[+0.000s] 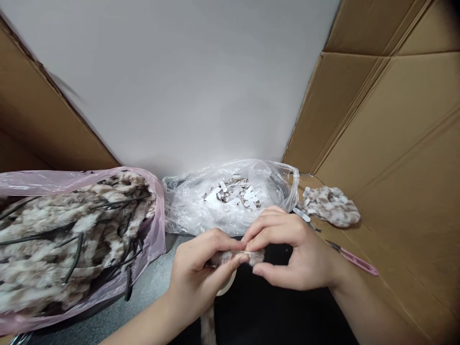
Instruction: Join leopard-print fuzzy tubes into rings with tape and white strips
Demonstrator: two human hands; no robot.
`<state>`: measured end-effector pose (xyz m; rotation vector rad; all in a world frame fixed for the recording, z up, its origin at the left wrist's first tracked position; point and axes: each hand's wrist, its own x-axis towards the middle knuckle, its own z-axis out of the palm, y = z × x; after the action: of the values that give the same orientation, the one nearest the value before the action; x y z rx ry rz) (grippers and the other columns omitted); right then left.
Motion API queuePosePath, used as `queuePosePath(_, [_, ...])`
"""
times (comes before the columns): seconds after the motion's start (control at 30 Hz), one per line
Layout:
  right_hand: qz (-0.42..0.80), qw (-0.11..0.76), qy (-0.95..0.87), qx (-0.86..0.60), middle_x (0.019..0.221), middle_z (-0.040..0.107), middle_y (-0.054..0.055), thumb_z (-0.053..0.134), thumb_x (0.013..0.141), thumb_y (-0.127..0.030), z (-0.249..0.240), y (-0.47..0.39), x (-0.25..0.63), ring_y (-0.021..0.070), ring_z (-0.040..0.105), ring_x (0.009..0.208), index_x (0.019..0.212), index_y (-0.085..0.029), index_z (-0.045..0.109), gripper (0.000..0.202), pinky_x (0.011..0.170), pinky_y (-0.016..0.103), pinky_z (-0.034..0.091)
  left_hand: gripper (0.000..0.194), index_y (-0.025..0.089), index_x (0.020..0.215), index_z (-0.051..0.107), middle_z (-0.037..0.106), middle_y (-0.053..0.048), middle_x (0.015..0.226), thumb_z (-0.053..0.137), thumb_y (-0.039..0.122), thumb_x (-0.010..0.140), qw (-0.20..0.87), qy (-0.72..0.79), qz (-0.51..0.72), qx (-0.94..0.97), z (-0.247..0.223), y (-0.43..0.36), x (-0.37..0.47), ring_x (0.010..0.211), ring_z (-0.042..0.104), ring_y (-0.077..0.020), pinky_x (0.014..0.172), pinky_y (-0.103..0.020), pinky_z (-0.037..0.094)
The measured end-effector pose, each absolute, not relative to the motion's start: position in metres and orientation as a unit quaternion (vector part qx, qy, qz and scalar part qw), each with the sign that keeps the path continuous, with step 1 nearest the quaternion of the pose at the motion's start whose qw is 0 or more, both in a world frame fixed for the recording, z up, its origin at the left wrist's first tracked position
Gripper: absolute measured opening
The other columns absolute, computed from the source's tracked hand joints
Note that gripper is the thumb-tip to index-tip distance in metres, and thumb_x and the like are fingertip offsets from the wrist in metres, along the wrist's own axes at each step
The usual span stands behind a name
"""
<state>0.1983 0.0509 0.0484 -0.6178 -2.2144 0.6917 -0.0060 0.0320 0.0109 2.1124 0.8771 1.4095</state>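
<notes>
A mottled brown and white furry strip (256,258) is pinched between both hands at the lower middle of the view. My left hand (201,263) is closed on it, thumb below and fingers above. My right hand (291,244) grips its upper edge with the fingertips, the thumb resting near its right end. More of the strip, or another one, hangs below my left hand. Behind the hands lies a clear plastic bag (190,206) with small white and brown pieces (233,191) in it. Part of a pale round object (227,283) shows beneath the hands.
At the left, a pink plastic bag (158,211) holds furry strips (89,225) with black cords. A furry bundle (332,206) lies at the right, near a pink-handled cutting tool (354,259). Cardboard walls (406,143) stand on both sides, with a pale wall (179,86) behind.
</notes>
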Motion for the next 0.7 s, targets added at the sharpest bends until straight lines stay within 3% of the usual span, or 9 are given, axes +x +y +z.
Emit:
queuePosePath(0.13, [0.181,0.339,-0.882,-0.273,0.093,0.072,0.002,0.075,0.076,-0.02,0.043,0.048,0.191,0.0181,0.065,0.088,0.092,-0.02,0.061,0.021,0.084,0.035,0.038,0.007,0.019,0.081,0.073,0.068,0.002,0.066,0.074,0.013,0.078,0.252,0.362,0.531,0.724,0.013,0.034,-0.005,0.055,0.06,-0.0084,0.051,-0.016,0.044])
queuePosePath(0.33, [-0.011,0.368,-0.884,-0.287,0.078,0.07,0.004,0.058,0.087,-0.017,0.021,0.048,0.177,0.0171,0.062,0.073,0.085,-0.016,0.059,0.003,0.077,0.036,0.036,0.013,0.017,0.066,0.069,0.068,0.001,0.061,0.076,0.025,0.074,0.414,0.46,0.495,0.61,0.013,0.039,-0.002,0.057,0.059,-0.0108,0.055,-0.018,0.045])
queuePosePath(0.43, [-0.03,0.359,-0.888,-0.287,0.066,0.066,0.002,0.053,0.09,-0.019,0.018,0.052,0.178,0.0149,0.056,0.062,0.076,-0.017,0.059,0.015,0.075,0.036,0.036,0.028,0.015,0.067,0.064,0.055,0.004,0.05,0.074,0.041,0.075,0.561,0.455,0.429,0.542,0.013,0.047,-0.006,0.045,0.045,-0.0066,0.043,-0.016,0.033])
queuePosePath(0.53, [0.024,0.364,-0.889,-0.275,0.061,0.064,0.0,0.052,0.091,-0.018,0.022,0.055,0.182,0.013,0.054,0.056,0.076,-0.017,0.06,0.017,0.072,0.034,0.037,0.037,0.017,0.083,0.066,0.046,0.006,0.05,0.062,0.053,0.082,0.659,0.415,0.347,0.523,0.017,0.053,-0.015,0.042,0.037,-0.0055,0.04,-0.015,0.024])
queuePosePath(0.6, [0.078,0.372,-0.886,-0.265,0.064,0.067,0.0,0.054,0.09,-0.017,0.025,0.057,0.185,0.0129,0.056,0.058,0.082,-0.017,0.062,0.012,0.072,0.033,0.038,0.035,0.017,0.095,0.068,0.054,0.004,0.059,0.064,0.05,0.082,0.629,0.404,0.31,0.587,0.022,0.054,-0.021,0.048,0.044,-0.0074,0.044,-0.017,0.03])
queuePosePath(0.7, [0.115,0.385,-0.879,-0.256,0.069,0.069,0.001,0.059,0.089,-0.016,0.027,0.057,0.188,0.0131,0.058,0.06,0.086,-0.017,0.063,0.004,0.073,0.033,0.04,0.026,0.019,0.097,0.071,0.065,0.0,0.07,0.071,0.038,0.079,0.481,0.421,0.303,0.707,0.029,0.05,-0.025,0.059,0.052,-0.0111,0.05,-0.019,0.037])
